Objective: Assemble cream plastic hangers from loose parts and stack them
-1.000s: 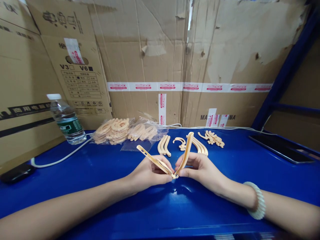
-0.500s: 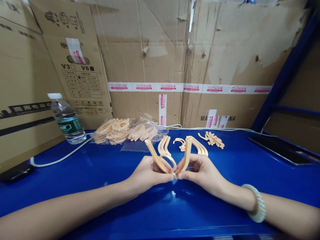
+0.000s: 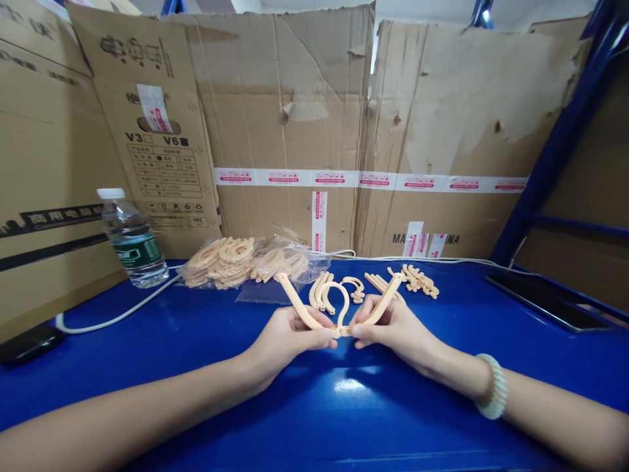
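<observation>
Between my two hands is a beige plastic folding clothes hanger (image 3: pixel 299 303), its two arms slanting up and outward in a V and its curved hook standing in the middle. My left hand (image 3: pixel 291 334) is closed on the lower end of the left arm. With thumb and fingers, my right hand (image 3: pixel 400 328) pinches the right arm close to the centre joint. Just behind lie loose curved hanger arms (image 3: pixel 319 292), a few hooks (image 3: pixel 357 288) and more arms (image 3: pixel 378 283). The joint itself is partly covered by my fingertips.
Clear bags of beige hanger parts (image 3: pixel 223 262) lie at the back left, beside a water bottle (image 3: pixel 135 246). A pile of small hooks (image 3: pixel 421 282) is at the back right. A dark tablet-like slab (image 3: pixel 545 303) lies far right. A white cable (image 3: pixel 118 321) crosses the blue table (image 3: pixel 314 413).
The hanger has tipped so its arms spread wider and its hook faces me more openly. Both hands have risen slightly in view and kept their hold. The camera view has shifted a little upward.
</observation>
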The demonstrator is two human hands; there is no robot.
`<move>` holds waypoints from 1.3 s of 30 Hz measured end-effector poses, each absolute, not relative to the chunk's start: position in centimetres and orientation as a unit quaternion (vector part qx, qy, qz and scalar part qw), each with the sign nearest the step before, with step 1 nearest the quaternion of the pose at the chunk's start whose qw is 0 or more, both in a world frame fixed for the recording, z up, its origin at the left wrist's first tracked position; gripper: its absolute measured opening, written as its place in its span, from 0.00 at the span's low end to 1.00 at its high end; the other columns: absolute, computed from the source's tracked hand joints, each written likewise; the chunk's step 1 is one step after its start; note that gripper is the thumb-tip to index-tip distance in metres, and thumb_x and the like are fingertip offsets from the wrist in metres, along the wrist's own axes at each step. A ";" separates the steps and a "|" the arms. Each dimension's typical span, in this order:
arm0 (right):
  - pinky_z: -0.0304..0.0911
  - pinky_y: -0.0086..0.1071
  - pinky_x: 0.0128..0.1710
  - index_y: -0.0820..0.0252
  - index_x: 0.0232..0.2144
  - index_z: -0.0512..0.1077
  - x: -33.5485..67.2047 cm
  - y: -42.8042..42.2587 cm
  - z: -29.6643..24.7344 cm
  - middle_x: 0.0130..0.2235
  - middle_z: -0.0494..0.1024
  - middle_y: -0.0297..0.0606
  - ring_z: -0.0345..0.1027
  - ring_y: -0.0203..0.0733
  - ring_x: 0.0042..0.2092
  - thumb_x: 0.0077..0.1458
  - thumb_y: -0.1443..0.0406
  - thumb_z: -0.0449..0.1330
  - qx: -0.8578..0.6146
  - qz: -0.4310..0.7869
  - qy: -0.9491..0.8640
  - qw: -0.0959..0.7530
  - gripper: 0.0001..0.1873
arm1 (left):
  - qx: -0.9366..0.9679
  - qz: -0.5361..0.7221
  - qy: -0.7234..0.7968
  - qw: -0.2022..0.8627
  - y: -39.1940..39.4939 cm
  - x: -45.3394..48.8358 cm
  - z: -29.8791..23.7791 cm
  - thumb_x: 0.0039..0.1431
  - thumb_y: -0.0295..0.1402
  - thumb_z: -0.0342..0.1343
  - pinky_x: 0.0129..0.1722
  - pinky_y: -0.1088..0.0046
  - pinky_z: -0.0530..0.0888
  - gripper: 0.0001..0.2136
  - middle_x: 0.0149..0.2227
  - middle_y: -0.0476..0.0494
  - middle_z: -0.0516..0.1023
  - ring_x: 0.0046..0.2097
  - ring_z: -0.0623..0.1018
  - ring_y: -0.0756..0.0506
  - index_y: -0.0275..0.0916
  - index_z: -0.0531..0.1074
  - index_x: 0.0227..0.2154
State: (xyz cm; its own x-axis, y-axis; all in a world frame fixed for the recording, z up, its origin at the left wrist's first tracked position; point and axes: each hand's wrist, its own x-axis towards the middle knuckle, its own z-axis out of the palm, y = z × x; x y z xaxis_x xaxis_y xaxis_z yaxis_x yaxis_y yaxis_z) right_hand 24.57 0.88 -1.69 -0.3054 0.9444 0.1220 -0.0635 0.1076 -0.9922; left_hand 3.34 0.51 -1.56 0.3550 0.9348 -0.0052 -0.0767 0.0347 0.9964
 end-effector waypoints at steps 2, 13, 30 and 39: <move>0.71 0.30 0.29 0.62 0.25 0.72 25.9 1.6 -0.8 0.29 0.77 0.34 0.72 0.36 0.28 0.37 0.62 0.73 -0.349 0.537 -0.632 0.437 0.16 | 0.524 0.425 0.393 0.625 0.9 2.8 -1.1 0.40 0.28 0.70 0.38 0.73 0.76 0.12 0.27 0.44 0.81 0.33 0.80 0.45 0.33 0.75 0.28; 0.63 0.32 0.31 0.60 0.27 0.75 31.8 4.0 3.8 0.29 0.77 0.36 0.69 0.39 0.31 0.50 0.57 0.65 -0.339 0.183 -0.884 0.264 0.11 | 0.483 0.466 0.387 0.633 4.4 -0.7 2.4 0.48 0.20 0.64 0.38 0.83 0.77 0.03 0.31 0.41 0.80 0.33 0.80 0.50 0.30 0.77 0.28; 0.56 0.28 0.26 0.61 0.24 0.76 33.0 3.6 3.5 0.24 0.75 0.34 0.65 0.37 0.27 0.43 0.58 0.69 -0.445 0.274 -0.852 -0.015 0.12 | 0.941 0.143 0.279 0.125 3.1 -0.9 1.5 0.54 0.29 0.62 0.32 0.78 0.66 0.02 0.30 0.50 0.76 0.32 0.74 0.50 0.38 0.74 0.28; 0.58 0.28 0.27 0.63 0.27 0.75 33.4 4.6 3.3 0.27 0.77 0.37 0.70 0.41 0.30 0.45 0.58 0.66 -0.489 0.222 -0.843 -0.014 0.12 | 0.947 0.156 0.277 0.043 3.9 -1.0 0.1 0.60 0.26 0.54 0.32 0.77 0.67 0.04 0.31 0.47 0.74 0.32 0.73 0.49 0.36 0.72 0.30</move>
